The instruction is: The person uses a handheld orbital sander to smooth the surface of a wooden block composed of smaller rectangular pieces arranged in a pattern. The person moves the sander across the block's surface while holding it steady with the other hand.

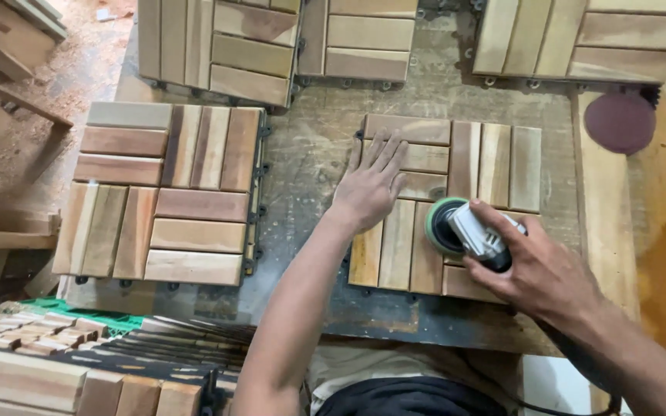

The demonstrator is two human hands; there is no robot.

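Left hand (370, 185): fingers spread flat on the tile (449, 204), near its left edge. Right hand (537, 266): fingers wrapped around the sander (468, 231), its pad on the tile. Bare bench (310, 154) lies left of the fingers.

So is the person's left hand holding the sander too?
No, the left hand lies flat on the wooden tile, while only the right hand grips the sander.

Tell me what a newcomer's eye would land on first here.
First the right hand gripping a grey sander, its green-rimmed pad tilted on a slatted wooden tile at the centre of the workbench. The left hand lies flat on that tile's left part. More tiles ring the bench, and a dark red sanding disc lies at the right.
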